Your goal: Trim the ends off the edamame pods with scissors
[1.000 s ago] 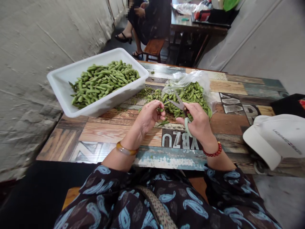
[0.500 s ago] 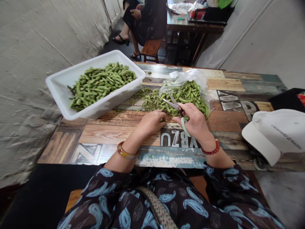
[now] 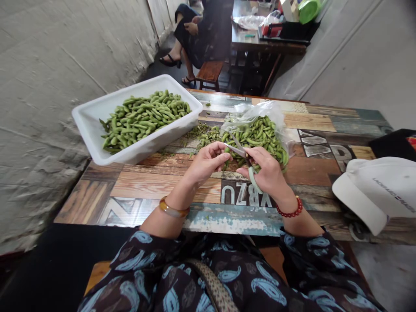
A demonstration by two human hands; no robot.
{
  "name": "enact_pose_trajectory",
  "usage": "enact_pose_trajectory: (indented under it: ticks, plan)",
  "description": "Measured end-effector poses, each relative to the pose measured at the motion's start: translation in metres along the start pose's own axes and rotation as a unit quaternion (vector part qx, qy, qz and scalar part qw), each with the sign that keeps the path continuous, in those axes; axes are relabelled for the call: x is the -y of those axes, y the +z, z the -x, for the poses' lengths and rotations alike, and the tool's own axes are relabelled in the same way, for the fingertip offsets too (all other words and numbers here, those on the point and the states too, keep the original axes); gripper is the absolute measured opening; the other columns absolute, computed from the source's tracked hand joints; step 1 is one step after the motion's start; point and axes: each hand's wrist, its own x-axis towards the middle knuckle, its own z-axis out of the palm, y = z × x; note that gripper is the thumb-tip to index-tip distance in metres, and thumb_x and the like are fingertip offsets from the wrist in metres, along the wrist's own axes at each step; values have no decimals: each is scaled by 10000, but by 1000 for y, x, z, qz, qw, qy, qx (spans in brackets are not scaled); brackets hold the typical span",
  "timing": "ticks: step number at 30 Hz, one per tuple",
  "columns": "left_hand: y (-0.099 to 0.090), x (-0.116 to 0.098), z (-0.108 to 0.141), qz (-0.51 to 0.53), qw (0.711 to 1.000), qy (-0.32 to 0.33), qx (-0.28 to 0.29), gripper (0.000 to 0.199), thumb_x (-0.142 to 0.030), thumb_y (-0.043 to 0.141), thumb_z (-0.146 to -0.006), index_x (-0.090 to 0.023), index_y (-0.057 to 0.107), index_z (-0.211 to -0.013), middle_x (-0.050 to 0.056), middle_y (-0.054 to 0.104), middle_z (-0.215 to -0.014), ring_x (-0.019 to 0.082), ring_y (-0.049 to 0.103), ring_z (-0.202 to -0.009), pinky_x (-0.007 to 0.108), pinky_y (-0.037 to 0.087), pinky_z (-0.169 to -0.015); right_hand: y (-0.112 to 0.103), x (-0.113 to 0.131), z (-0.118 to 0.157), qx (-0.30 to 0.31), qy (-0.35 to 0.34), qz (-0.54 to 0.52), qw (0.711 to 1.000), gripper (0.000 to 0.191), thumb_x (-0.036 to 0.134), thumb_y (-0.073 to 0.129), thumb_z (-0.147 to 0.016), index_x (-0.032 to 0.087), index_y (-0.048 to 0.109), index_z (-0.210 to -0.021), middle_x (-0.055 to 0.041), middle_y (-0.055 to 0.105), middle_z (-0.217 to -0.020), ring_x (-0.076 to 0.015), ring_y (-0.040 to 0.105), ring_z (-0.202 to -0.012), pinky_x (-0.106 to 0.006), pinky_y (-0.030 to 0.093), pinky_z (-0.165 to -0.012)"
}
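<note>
My right hand point(image 3: 267, 170) grips a pair of scissors point(image 3: 253, 178) with pale green handles, blades apart and pointing up and left. Close to the blade tips, my left hand point(image 3: 209, 162) is closed with a green edamame pod point(image 3: 227, 151) at its fingertips, mostly hidden by the fingers. Behind both hands lies a heap of edamame pods point(image 3: 263, 132), partly inside a clear plastic bag point(image 3: 274, 113). Small green trimmings point(image 3: 204, 134) are scattered left of the heap. A white plastic tub point(image 3: 159, 141) at the left holds many pods point(image 3: 146, 115).
A white cap point(image 3: 383, 186) rests at the table's right side, near a black box point(image 3: 390, 141). The wood-patterned table point(image 3: 162, 184) meets a rough wall point(image 3: 39, 86) on the left. Beyond it, a person point(image 3: 208, 34) sits by another table point(image 3: 242, 41).
My left hand has risen and turned, bringing its fingertips to the scissors' blades; the pod now shows there. My right hand keeps the scissors. The whole view has shifted slightly.
</note>
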Motion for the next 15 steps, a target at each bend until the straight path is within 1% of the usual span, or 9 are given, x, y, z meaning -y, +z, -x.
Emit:
enact_pose_trajectory:
  ticks: [2,5,6,8,10,12,15]
  plan:
    - [0,3,0,-11,1000,14,-8,319,-398,805,-740,-135,697,-883,2,651,-708,39,424,-472,187,326,-443,0,1,0,17,-8,-1,1000,549,361,736,-846,209,561,-1344,-128,651,-1150,-281,640,-1027,-429,577,-848]
    - [0,4,0,-42,999,26,-18,304,-402,794,-753,-152,765,-924,-2,640,-643,59,422,-479,203,337,-462,0,3,0,40,-11,10,999,550,331,730,-850,219,549,-1357,-127,649,-1156,-289,635,-1035,-460,561,-887]
    - [1,4,1,-58,998,29,-18,296,-398,790,-758,-159,777,-931,1,643,-630,70,445,-491,207,355,-477,0,4,0,43,-12,13,999,541,319,725,-853,216,550,-1355,-127,649,-1149,-289,634,-1029,-464,559,-888]
    - [2,3,1,-86,995,39,-17,266,-383,789,-762,-168,793,-918,26,693,-687,104,545,-576,221,430,-558,-1,5,-1,47,-16,14,999,525,300,717,-858,209,555,-1348,-126,648,-1132,-288,634,-1016,-457,559,-873]
    - [4,1,2,-105,993,55,-14,230,-365,793,-757,-174,800,-885,58,749,-821,151,641,-732,251,499,-693,-1,6,-1,48,-19,11,999,519,295,717,-858,212,557,-1345,-122,648,-1120,-284,635,-1005,-451,559,-866]
    - [5,0,2,-116,991,70,-11,203,-354,796,-752,-181,803,-859,71,766,-901,184,674,-839,280,521,-787,-1,7,-1,49,-19,7,999,525,302,723,-854,219,557,-1346,-116,649,-1109,-282,635,-992,-446,559,-860]
    - [4,1,1,-131,988,82,-6,190,-347,794,-752,-186,805,-853,76,768,-912,194,684,-868,292,527,-817,0,6,-1,51,-21,3,998,543,322,739,-843,210,560,-1344,-118,647,-1098,-281,633,-980,-439,558,-851]
